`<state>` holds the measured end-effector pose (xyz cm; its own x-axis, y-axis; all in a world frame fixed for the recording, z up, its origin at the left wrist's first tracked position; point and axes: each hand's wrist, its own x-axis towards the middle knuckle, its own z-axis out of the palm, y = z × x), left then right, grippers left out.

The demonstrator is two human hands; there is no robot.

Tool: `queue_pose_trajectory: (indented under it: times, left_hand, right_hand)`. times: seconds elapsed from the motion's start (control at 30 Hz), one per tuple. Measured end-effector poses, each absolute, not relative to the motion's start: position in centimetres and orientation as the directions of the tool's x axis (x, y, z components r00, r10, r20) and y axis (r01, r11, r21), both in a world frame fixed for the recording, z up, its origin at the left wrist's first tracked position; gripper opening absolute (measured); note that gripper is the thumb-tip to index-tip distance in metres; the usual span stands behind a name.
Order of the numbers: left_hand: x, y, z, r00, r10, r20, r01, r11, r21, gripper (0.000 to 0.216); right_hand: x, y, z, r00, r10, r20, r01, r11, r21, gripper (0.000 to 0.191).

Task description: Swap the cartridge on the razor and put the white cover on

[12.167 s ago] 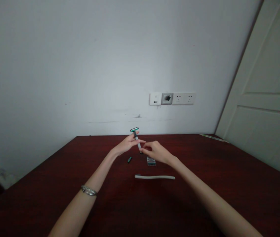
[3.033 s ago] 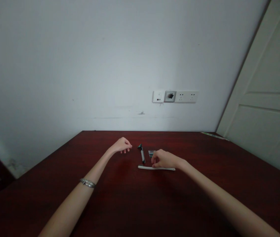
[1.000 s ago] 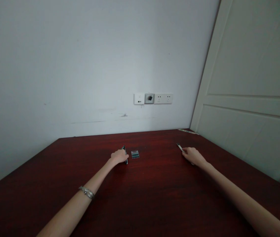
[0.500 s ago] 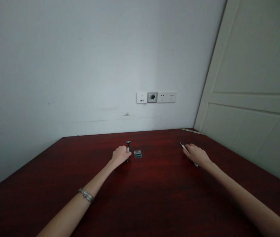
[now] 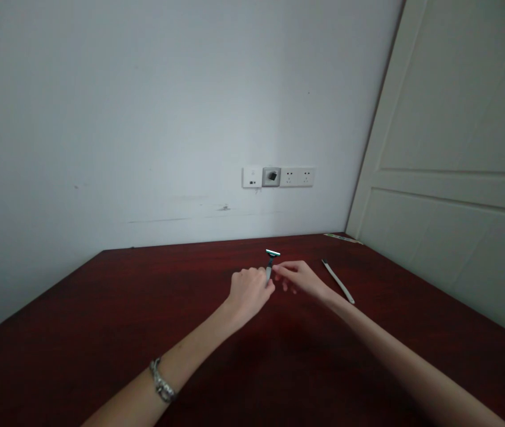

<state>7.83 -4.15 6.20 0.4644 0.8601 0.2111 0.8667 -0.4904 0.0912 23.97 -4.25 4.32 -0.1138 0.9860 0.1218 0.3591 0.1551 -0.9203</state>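
My left hand [image 5: 248,292] is closed around the light handle of a safety razor [image 5: 269,274], whose dark neck and bright head point away from me. Just right of the razor's neck is my right hand [image 5: 299,277], its index fingertip close to the neck; I cannot tell if it touches. The fingers of that hand are bent and somewhat apart, with no object visible in them. To its right lies a slim white stick [image 5: 339,282] with a dark tip on the tabletop. The small clear case seen earlier is out of sight now.
The dark red tabletop [image 5: 145,308] runs back to a white wall [image 5: 145,118] with a row of sockets and switches [image 5: 279,177]. On the right stands a pale panelled door [image 5: 448,148]. A thin patterned strip [image 5: 343,238] lies at the back right edge.
My left hand has carried the razor to the right. My right hand has let go of the white stick and moved left to the razor. The small clear case has gone from view.
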Motion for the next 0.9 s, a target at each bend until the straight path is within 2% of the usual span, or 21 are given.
queue_pose_trajectory:
  times: [0.27,0.4,0.5,0.63,0.7,0.8,0.9]
  left_hand:
    - [7.7,-4.7,6.0,0.489,0.839,0.24,0.851,-0.519,0.081,0.034]
    - [7.1,-4.7,5.9,0.487,0.835,0.255,0.84,-0.528,0.126,0.041]
    - [6.5,-4.3,5.5,0.496,0.839,0.225,0.793,-0.543,0.276,0.04]
    - [6.3,-3.5,4.4,0.601,0.798,0.057,0.592,-0.491,0.639,0.039]
    - [6.6,-3.2,3.8,0.631,0.776,0.005,0.505,-0.415,0.757,0.038]
    - [7.2,-2.9,2.9,0.614,0.79,0.007,0.442,-0.35,0.826,0.036]
    - [7.9,-2.8,1.9,0.587,0.809,0.038,0.441,-0.358,0.823,0.036]
  right_hand:
    - [22.8,-4.0,3.9,-0.109,0.984,0.139,0.286,0.165,-0.944,0.039]
    - [23.1,-3.5,3.7,-0.065,0.987,0.147,0.266,0.16,-0.951,0.038]
    - [23.7,-3.4,3.8,-0.047,0.99,0.131,0.233,0.139,-0.963,0.039]
    - [24.1,-3.6,4.0,-0.059,0.993,0.103,0.22,0.114,-0.969,0.038]
    - [24.1,-3.7,4.1,-0.06,0.993,0.103,0.266,0.115,-0.957,0.039]
    - [23.9,-4.0,4.1,-0.046,0.988,0.148,0.447,0.153,-0.881,0.039]
    - [23.6,-4.5,4.1,-0.015,0.965,0.262,0.71,0.196,-0.677,0.038]
